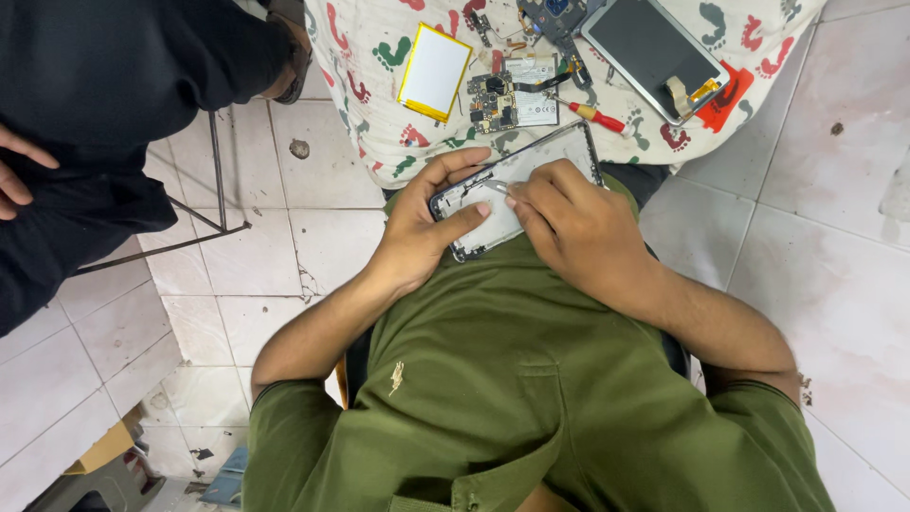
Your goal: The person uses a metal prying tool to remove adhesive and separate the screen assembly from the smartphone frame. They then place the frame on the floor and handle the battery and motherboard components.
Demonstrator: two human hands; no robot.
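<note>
- White tiled floor: stained and scuffed, it lies under everything in view.
- Person in dark clothing: seated at upper left, one hand just visible at the frame edge, not part of the work.
- Green shirt: the wearer's own, filling the lower centre.
- Printed cloth: white with coloured footprints, spread on the floor ahead and serving as the parts mat.
- Phone display panel: dark glass, face up on the cloth at upper right.
- Phone frame: a stripped grey mid-frame held over the lap, just below the cloth edge. Judged light, thin and rigid but easy to bend; best gripped by its side rails, not the open middle.
- Left hand: clamped on the frame's near end, thumb laid across its face, fingers curled beneath.
- Right hand: closed in a pinch, fingertips pressed to the frame's inner surface, wrist cocked inward. What it pinches cannot be told.
- Battery: flat, white with yellow edge.
- Circuit board: lying beside the battery.
- Screwdriver: small, red-handled.
</note>
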